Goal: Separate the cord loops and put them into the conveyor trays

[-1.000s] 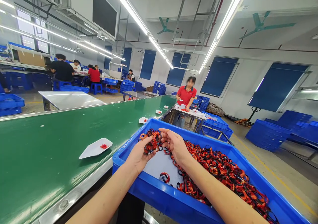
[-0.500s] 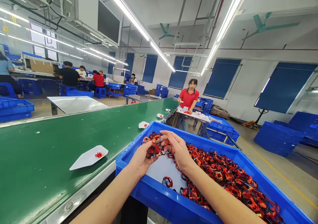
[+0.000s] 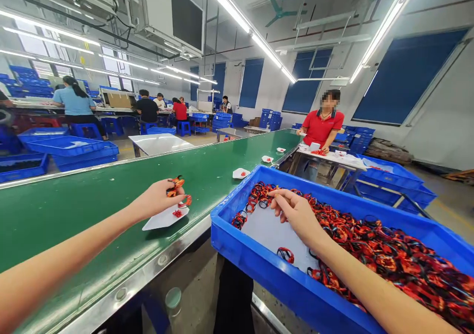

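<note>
My left hand [image 3: 160, 198] is closed around a few red, orange and black wire rings [image 3: 175, 186]. It hovers over a white tray [image 3: 159, 220] on the green conveyor belt, and one ring dangles just above small red pieces [image 3: 178, 213] in that tray. Over the blue bin [image 3: 274, 274], my right hand [image 3: 292, 210] has its fingers bent in a pinch near the rings at the far side; what lies between the fingertips, if anything, is hidden. Many tangled wire rings [image 3: 385, 250] fill the bin's right side. A single ring [image 3: 285, 255] lies on the white bottom sheet [image 3: 264, 230].
The green conveyor belt [image 3: 111, 190] runs away along the left, with its metal edge [image 3: 148, 270] beside the bin. Further white trays [image 3: 241, 174] sit on it. A co-worker in a red shirt [image 3: 323, 126] stands at a small table [image 3: 335, 160]. Stacked blue bins [image 3: 392, 181] stand beyond.
My hands have parted. The left one has moved left from the bin to the tray, carrying rings. My right hand stays over the bin. The view has turned left.
</note>
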Motion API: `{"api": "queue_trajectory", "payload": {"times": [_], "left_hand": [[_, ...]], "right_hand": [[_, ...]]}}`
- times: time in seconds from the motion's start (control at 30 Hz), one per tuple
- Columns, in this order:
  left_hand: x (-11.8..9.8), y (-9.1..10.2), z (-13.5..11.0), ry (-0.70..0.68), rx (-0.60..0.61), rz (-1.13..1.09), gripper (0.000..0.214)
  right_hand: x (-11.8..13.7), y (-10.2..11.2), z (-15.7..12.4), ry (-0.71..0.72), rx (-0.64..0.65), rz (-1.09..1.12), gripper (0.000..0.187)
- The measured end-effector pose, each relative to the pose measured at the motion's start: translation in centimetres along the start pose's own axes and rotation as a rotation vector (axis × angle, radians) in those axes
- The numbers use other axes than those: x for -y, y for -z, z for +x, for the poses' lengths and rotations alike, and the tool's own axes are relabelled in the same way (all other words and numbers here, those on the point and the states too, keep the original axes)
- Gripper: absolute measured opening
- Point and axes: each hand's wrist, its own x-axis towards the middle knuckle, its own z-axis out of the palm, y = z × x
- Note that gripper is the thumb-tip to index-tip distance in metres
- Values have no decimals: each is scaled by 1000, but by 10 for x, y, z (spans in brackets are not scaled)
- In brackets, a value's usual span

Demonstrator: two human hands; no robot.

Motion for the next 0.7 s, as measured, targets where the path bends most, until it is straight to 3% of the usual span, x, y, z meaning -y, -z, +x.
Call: {"api": "queue_trajectory", "payload": {"times": [0.13,0.27,0.37,0.5,0.6,0.7], "left_hand": [[27,31,-2,85,-49,42,16],[18,18,0,153,-114,-157,15],[-3,-17,2,196,-87,-393,19],[-25,-81,-2,259,98,-627,13],[-31,-123,-6,310,225,-726,14],[-32,-149,-4,333,285,-797,12]], "right_hand": [[0,-12,-7,46,170,-155,23],[-4,-19,-13,153,302,-297,20],[-5,-22,-15,220,334,-345,20],[-2,-27,-17,267,263,-320,26],[0,-28,-15,233,167,-246,37],[-1,-26,-10,175,99,-178,38]]}}
